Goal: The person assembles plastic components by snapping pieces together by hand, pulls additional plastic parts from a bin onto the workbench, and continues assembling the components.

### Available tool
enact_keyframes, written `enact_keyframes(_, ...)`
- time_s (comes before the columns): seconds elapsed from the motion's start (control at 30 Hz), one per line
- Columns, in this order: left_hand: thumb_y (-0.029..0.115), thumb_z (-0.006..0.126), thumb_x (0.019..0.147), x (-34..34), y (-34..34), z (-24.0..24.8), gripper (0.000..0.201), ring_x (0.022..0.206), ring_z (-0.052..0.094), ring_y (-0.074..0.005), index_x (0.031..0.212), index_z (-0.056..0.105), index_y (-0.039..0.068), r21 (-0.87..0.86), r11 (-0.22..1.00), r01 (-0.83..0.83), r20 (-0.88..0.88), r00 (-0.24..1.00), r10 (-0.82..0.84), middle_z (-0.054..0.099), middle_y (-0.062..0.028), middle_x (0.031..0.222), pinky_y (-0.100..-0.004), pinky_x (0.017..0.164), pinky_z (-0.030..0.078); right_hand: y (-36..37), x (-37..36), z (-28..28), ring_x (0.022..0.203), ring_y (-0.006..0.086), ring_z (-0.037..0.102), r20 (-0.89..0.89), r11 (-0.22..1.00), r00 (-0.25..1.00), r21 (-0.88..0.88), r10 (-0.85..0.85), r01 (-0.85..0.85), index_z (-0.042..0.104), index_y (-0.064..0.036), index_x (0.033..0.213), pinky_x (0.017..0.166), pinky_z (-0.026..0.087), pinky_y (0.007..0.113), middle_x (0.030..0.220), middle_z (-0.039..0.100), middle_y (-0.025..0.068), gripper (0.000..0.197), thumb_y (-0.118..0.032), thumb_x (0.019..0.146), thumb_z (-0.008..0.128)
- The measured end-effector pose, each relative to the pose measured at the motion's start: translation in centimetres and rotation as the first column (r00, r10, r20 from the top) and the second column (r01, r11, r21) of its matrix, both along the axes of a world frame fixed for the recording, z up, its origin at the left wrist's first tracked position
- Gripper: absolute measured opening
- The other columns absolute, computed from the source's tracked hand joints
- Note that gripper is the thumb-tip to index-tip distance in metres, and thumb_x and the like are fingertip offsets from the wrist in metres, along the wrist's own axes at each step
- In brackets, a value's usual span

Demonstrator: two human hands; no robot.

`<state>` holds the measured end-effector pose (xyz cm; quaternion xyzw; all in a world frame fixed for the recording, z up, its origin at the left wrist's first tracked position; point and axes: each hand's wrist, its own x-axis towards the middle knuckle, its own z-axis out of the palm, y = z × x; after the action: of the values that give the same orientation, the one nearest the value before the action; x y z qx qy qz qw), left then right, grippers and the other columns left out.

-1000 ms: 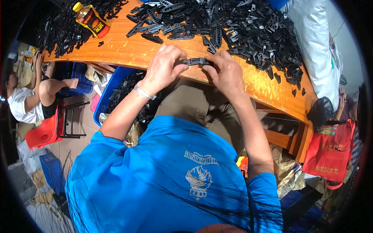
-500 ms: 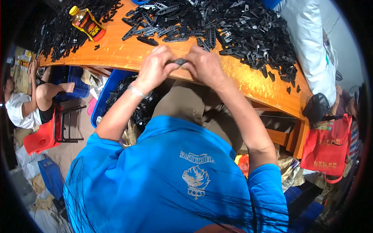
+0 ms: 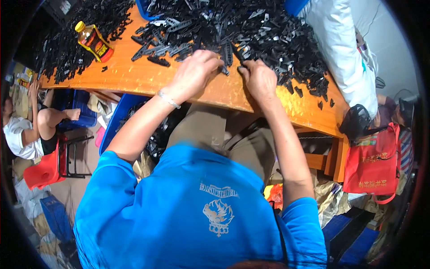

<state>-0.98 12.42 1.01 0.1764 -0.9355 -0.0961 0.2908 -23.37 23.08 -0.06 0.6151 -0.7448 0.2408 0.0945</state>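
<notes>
Orange wooden table (image 3: 134, 74) bears black parts (image 3: 273, 40); red chair (image 3: 41, 173) at left.

Two heaps of black parts (image 3: 268, 42), one yellow-capped bottle (image 3: 94, 42), one red chair (image 3: 42, 172), one red bag (image 3: 372, 163)

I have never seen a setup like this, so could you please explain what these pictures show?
There is no machine here, just a person's two bare hands, seen from above by a wide fisheye camera worn on the head; that is why straight edges bend. The left hand holds a small dark plastic piece. The right hand is beside a heap of black plastic parts; whether it grips one is unclear. The wooden table also bears another black heap and a yellow-capped bottle.
</notes>
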Motion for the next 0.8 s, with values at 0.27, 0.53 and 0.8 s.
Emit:
enact_keyframes(0.27, 0.013, 0.080, 0.082, -1.9, -1.7, -0.8, 0.031, 0.108, 0.060, -0.0300, 0.110, 0.068, 0.009, -0.126, 0.991, 0.033, 0.078, 0.997, -0.023, 0.062, -0.0069, 0.107, -0.0429, 0.090, 0.049, 2.0, 0.7, 0.5, 0.085, 0.0346, 0.073, 0.079, 0.994, 0.991, 0.009, 0.111, -0.112, 0.080, -0.0143, 0.098, 0.076, 0.059, 0.045, 0.093, 0.070, 0.0133, 0.013, -0.023, 0.088, 0.079)
enact_keyframes(0.53, 0.017, 0.075, 0.092, -1.0, 0.1, -0.4, 0.022, 0.099, 0.062, -0.0331, 0.111, 0.068, 0.008, -0.051, 0.998, 0.048, -0.009, 0.999, -0.048, 0.065, -0.0104, 0.098, -0.0448, 0.085, 0.050, 2.9, 0.3, 0.0, 0.098, 0.0364, 0.071, 0.121, 0.991, 0.988, -0.101, 0.098, -0.086, 0.075, -0.0042, 0.106, 0.082, 0.057, 0.044, 0.102, 0.069, 0.0167, 0.024, -0.010, 0.083, 0.081)
enact_keyframes(0.8, 0.021, 0.075, 0.095, 1.5, 0.3, -1.8, 0.017, 0.100, 0.063, -0.0347, 0.103, 0.074, 0.005, 0.105, 0.991, -0.080, -0.019, 0.996, 0.082, 0.068, -0.0119, 0.102, -0.0437, 0.087, 0.053, 2.2, 1.7, 0.4, 0.096, 0.0395, 0.070, 0.083, 0.995, 0.992, 0.033, 0.096, -0.099, 0.073, -0.0034, 0.103, 0.081, 0.057, 0.047, 0.099, 0.071, 0.0189, 0.022, -0.017, 0.088, 0.081)
